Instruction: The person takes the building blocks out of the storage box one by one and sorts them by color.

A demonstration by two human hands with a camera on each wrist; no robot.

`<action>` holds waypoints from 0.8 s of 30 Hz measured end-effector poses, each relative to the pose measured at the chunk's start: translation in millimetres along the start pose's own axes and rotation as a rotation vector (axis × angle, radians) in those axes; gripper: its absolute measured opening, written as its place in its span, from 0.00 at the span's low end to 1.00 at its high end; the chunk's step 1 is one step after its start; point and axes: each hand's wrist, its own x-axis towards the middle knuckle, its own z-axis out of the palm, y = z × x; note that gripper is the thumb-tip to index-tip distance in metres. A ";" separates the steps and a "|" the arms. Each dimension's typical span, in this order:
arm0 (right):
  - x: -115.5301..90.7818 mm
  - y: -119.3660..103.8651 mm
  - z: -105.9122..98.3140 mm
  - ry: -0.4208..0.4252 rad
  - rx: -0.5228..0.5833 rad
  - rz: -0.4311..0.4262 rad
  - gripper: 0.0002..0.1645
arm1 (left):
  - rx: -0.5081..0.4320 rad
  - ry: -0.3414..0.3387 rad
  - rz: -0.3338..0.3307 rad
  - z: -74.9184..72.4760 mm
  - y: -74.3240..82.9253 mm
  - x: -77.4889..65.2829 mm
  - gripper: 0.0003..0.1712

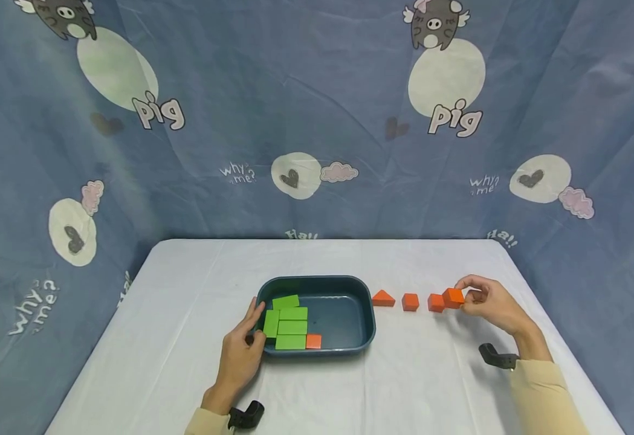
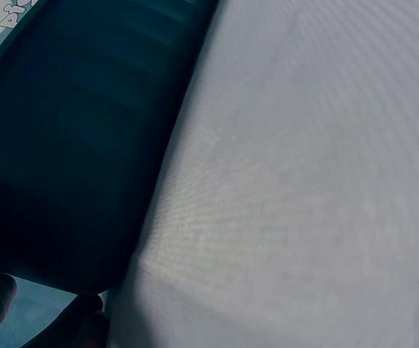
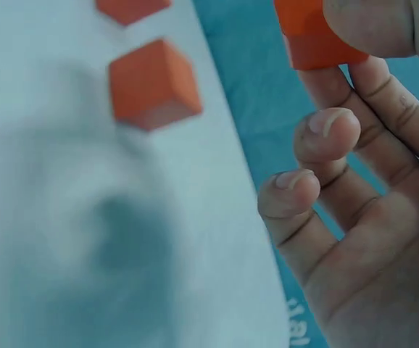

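My right hand (image 1: 493,305) pinches an orange cube (image 1: 453,298) between thumb and fingertips. In the head view this cube overlaps another orange cube (image 1: 436,302) on the white cloth. The right wrist view shows the held cube (image 3: 318,36) under the thumb, with the other fingers loosely bent. My left hand (image 1: 240,356) rests its fingertips and thumb against the left end of a dark blue tray (image 1: 368,329). Inside the tray, several green blocks (image 1: 292,327) lie packed at the left, with one orange block (image 1: 313,341) beside them along the near wall.
Right of the tray, an orange triangular block (image 1: 384,298) and another orange cube (image 1: 410,302) stand in a row on the white-covered table (image 1: 404,386). A blue printed curtain (image 1: 317,121) hangs behind the table and down both sides.
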 end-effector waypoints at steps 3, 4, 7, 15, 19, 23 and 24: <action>-1.4 6.0 -4.6 0.016 -0.003 -0.017 0.20 | -0.001 0.005 0.011 -2.1 0.5 2.7 0.34; -1.7 7.9 -6.2 0.024 -0.003 -0.019 0.20 | 0.000 0.006 0.013 -2.7 0.4 3.3 0.34; -3.2 13.5 -10.9 0.036 -0.012 0.003 0.20 | 0.003 0.007 0.007 -4.0 0.2 3.6 0.34; -5.0 30.0 -17.6 0.043 -0.052 0.111 0.22 | 0.013 0.002 -0.021 -5.4 0.2 1.1 0.35; -1.8 36.6 -17.8 0.012 -0.078 0.151 0.23 | 0.012 0.001 -0.034 -4.3 -0.4 1.3 0.35; 0.0 40.6 -19.0 0.005 -0.131 0.191 0.23 | 0.005 -0.011 -0.043 -1.4 -0.7 0.0 0.35; 0.3 41.2 -19.6 0.004 -0.147 0.193 0.23 | 0.005 -0.012 -0.044 -0.7 -0.7 -0.2 0.35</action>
